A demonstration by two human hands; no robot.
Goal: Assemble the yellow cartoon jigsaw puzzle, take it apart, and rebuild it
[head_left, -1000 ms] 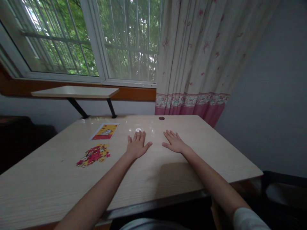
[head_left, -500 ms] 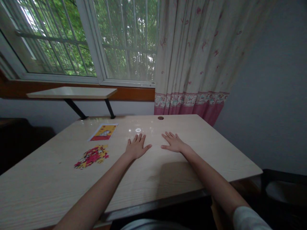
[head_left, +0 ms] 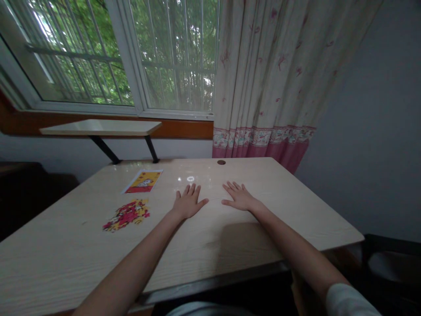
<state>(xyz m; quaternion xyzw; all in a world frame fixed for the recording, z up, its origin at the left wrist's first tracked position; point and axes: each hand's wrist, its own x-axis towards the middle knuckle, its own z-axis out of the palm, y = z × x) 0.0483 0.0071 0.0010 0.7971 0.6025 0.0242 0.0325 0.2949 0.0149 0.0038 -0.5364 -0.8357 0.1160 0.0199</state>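
My left hand [head_left: 187,202] lies flat on the pale wooden desk [head_left: 197,245], fingers spread and holding nothing. To its right, my right hand [head_left: 239,197] also rests palm down with its fingers apart, a short gap between the two thumbs. Left of my left hand is a loose heap of red, yellow and white jigsaw puzzle pieces [head_left: 128,215]. Behind that heap lies a picture sheet [head_left: 143,181] in yellow and red with a white cartoon figure. Neither hand touches the pieces or the sheet.
A raised shelf [head_left: 101,127] on black legs stands at the desk's back left. Near the back edge is a round brown cable hole [head_left: 221,162]. Beyond the desk are a barred window [head_left: 174,57] and a flowered curtain [head_left: 263,87]. A dark chair [head_left: 391,250] is at the right.
The view has shifted very slightly, so everything sits a few pixels further right. Both hands keep their places on the desk, and the pieces and sheet have not moved.
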